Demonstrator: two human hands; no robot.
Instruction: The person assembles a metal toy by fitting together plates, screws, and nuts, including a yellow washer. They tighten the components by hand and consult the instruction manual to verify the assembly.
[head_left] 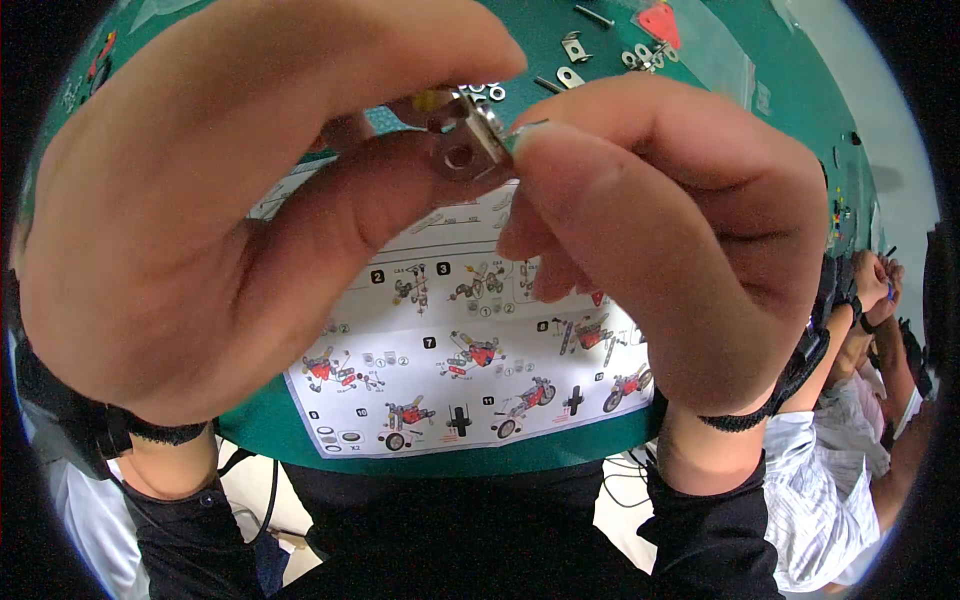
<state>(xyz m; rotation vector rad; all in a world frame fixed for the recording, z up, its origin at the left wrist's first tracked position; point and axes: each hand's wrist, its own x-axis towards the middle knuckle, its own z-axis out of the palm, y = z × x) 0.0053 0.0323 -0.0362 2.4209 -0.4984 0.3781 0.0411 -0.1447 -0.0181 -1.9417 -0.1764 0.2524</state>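
Observation:
Close to the camera, my left hand (190, 210) pinches a small silver metal bracket (468, 148) with a round hole in it. A bit of yellow shows behind the bracket, between the fingers. The thumb and forefinger of my right hand (670, 190) are pressed together at the bracket's right edge, on a small piece mostly hidden by the fingertips. Both hands are raised over a printed instruction sheet (470, 400) with pictures of a model motorbike being built, lying on the green table (260, 420).
Past my hands lie a U-shaped bracket (574, 46), a screw (594, 15), a flat link plate (569, 78), several nuts (490, 92) and a red plate (660, 24). A clear plastic bag (715, 60) is beside them. Other people's hands (878, 282) are at the right.

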